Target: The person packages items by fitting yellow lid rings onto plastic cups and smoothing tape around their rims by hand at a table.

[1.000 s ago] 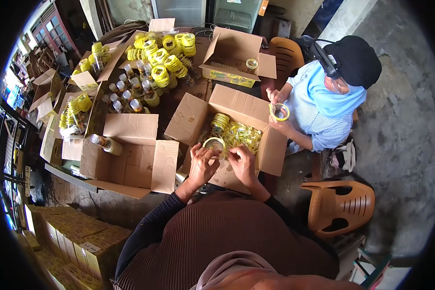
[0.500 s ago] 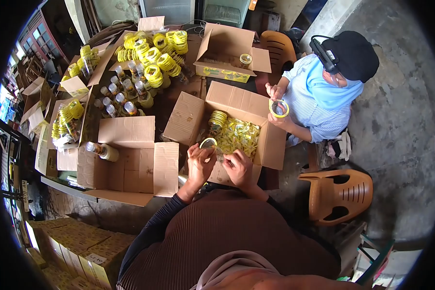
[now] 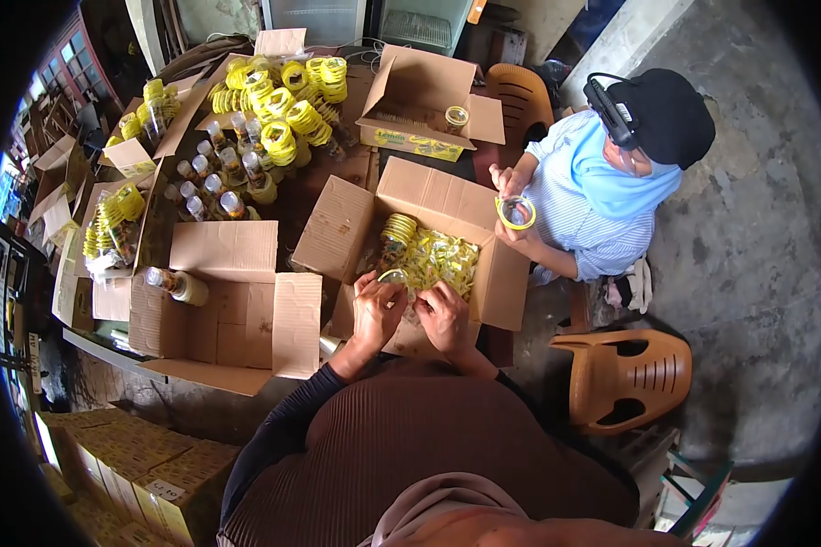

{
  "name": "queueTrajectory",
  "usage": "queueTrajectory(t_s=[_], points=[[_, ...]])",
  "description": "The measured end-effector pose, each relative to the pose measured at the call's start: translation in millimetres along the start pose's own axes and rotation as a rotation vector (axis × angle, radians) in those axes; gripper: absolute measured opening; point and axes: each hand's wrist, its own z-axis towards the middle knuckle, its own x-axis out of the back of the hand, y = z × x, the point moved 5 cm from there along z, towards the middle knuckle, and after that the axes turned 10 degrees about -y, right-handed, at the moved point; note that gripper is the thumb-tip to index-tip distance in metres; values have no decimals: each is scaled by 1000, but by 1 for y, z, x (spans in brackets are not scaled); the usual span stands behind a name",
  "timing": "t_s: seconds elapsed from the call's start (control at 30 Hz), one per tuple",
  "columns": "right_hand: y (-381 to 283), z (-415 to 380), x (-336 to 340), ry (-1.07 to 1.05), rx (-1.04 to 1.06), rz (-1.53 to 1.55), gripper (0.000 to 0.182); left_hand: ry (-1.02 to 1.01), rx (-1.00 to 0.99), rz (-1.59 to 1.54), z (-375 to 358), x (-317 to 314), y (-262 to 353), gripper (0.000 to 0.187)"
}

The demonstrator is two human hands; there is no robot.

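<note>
My left hand (image 3: pixel 377 314) is closed around a small clear container with a yellow rim (image 3: pixel 393 276), held over the near side of an open cardboard box (image 3: pixel 438 196). Close beside it, my right hand (image 3: pixel 444 319) has its fingers pinched together near the container's side. Whatever sits between those fingertips is too small to make out. Inside the box lie many small yellow packets (image 3: pixel 447 260). A stack of yellow-rimmed containers (image 3: pixel 399 228) stands in its far left corner.
To the left is another open box (image 3: pixel 237 314) with a capped bottle-like container (image 3: pixel 178 284) on its edge. Behind stand many yellow-ringed stacks (image 3: pixel 283 100) and clear tubes (image 3: pixel 233 202). A co-worker (image 3: pixel 602 173) at the right holds a yellow-rimmed cup (image 3: pixel 516 212). An orange chair (image 3: pixel 625 378) is nearby.
My right hand has come closer to my left, and the clear piece seen between them is now mostly hidden. The whole view has shifted slightly. The co-worker still holds the cup.
</note>
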Motion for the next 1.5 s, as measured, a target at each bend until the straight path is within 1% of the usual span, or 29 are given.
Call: queueTrajectory(t_s=[0.07, 0.13, 0.23, 0.3, 0.37, 0.43, 0.53, 0.6, 0.77, 0.83, 0.87, 0.93, 1.0, 1.13, 1.23, 1.3, 1.33, 1.4, 1.47, 1.5], points=[[7, 3, -2, 2, -5, -25, 14, -18, 0, 7, 1, -4, 1, 9], [11, 6, -2, 6, -21, -47, 14, -26, -59, -2, -1, -10, 7, 8], [24, 10, 4, 23, -108, 49, 14, -31, -24, -28, 2, -13, 4, 7], [18, 12, 11, 37, -85, 75, 14, -62, 18, 4, 8, -10, -1, 7], [13, 13, 16, 52, -63, 101, 13, -42, 25, 9, 11, -10, -3, 8], [7, 12, 15, 54, 36, 43, 17, -28, 31, 14, 13, -10, -5, 8], [8, 12, 5, 38, 51, 13, 17, -33, 47, 31, 14, -10, -7, 8], [9, 12, 3, 22, 54, 3, 16, -43, 98, -12, 15, -10, -10, 8], [14, 13, -7, 13, 52, -74, 16, -86, 151, -62, 15, -11, -9, 7], [22, 18, -7, 38, -21, -104, 15, -113, 160, -75, 14, -14, -10, 8], [25, 18, -8, 38, -26, -105, 15, -117, 130, -72, 14, -15, -8, 8], [38, 19, -6, 89, -150, 144, 13, -122, 101, -68, 15, -15, -8, 8], [33, 17, 0, 98, -177, 156, 13, -98, 80, -24, 18, -13, -10, 9], [17, 14, 3, 84, -93, 74, 14, -122, 87, -27, 21, -12, -13, 8], [18, 14, 0, 66, -69, -5, 13, -146, 52, -12, 20, -11, -9, 6], [24, 17, -1, 52, -64, -35, 12, -153, -10, -18, 18, -13, -9, 6], [29, 19, -1, 43, -90, -28, 12, -153, -9, -19, 17, -13, -8, 6], [35, 17, -3, 30, -114, -22, 12, -168, -77, 32, 17, -13, -1, 8], [45, 15, -2, 103, -220, 163, 11, -157, -77, 32, 18, -10, -5, 10], [37, 18, 6, 120, -195, 206, 10, -148, -69, 50, 20, -8, -7, 11]])
